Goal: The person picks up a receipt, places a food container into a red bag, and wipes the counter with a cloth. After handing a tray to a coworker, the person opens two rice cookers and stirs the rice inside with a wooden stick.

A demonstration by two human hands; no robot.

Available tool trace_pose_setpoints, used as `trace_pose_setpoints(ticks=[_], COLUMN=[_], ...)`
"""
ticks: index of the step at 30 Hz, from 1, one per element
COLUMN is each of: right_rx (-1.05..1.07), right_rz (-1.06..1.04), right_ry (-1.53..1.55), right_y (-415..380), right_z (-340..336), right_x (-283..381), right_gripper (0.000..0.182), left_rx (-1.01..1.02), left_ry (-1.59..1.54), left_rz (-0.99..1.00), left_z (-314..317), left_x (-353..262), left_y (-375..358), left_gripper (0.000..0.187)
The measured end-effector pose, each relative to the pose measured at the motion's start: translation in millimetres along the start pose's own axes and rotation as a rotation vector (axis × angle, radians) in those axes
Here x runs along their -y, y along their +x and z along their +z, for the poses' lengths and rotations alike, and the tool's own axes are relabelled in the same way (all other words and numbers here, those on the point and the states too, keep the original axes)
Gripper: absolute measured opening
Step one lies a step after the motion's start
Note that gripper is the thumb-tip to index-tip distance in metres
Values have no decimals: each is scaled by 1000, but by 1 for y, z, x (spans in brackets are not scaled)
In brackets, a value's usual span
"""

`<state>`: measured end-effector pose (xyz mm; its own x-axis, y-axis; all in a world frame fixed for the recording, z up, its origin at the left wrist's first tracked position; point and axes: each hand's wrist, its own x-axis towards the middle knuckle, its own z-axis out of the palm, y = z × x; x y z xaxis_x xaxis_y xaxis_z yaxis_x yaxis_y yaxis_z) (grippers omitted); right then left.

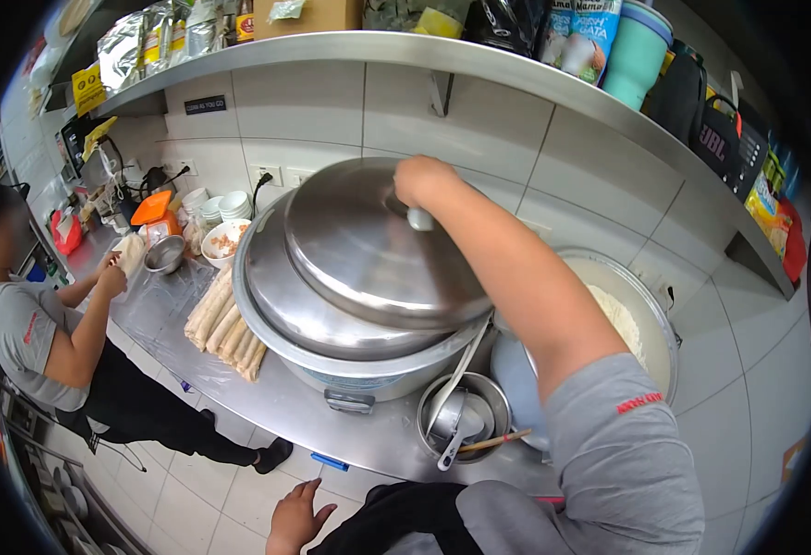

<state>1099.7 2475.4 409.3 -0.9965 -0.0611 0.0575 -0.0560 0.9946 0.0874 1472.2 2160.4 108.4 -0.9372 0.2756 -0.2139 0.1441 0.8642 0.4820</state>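
My right hand (pixel 424 185) is wrapped around the handle of a large stainless steel lid (pixel 350 259). The lid sits tilted over a second round steel surface (pixel 271 296) on top of a big metal pot (pixel 378 377); whatever is inside the pot is hidden. Low in the view, my left hand (pixel 299 520) hangs in front of the counter edge, fingers apart, holding nothing. Left of the pot lies a stack of long pale rolls (pixel 221 324). To its front right stands a steel bowl (pixel 422 407) holding a scoop (pixel 461 437) and other utensils.
At right, a large round container (pixel 660 305) holds white powder. A co-worker (pixel 45 324) stands at the counter's left end, near a white bowl of chopped food (pixel 224 242) and stacked cups (pixel 233 205). A loaded steel shelf (pixel 378 46) overhangs the counter.
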Motion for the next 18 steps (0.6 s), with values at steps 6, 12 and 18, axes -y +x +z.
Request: trace_pose_setpoints(ticks=[6, 12, 18], right_rx=[-73, -110, 414], right_rz=[155, -351, -335], right_ry=[90, 217, -245], right_y=[25, -162, -343], right_z=[10, -1, 167], right_x=[-4, -19, -28], right_gripper=[23, 18, 19], left_rx=[32, -32, 16], left_ry=[79, 35, 54], left_rz=[-86, 165, 519], left_z=[7, -25, -39], left_x=[43, 21, -33], left_y=[-14, 35, 89], left_gripper=[64, 57, 50])
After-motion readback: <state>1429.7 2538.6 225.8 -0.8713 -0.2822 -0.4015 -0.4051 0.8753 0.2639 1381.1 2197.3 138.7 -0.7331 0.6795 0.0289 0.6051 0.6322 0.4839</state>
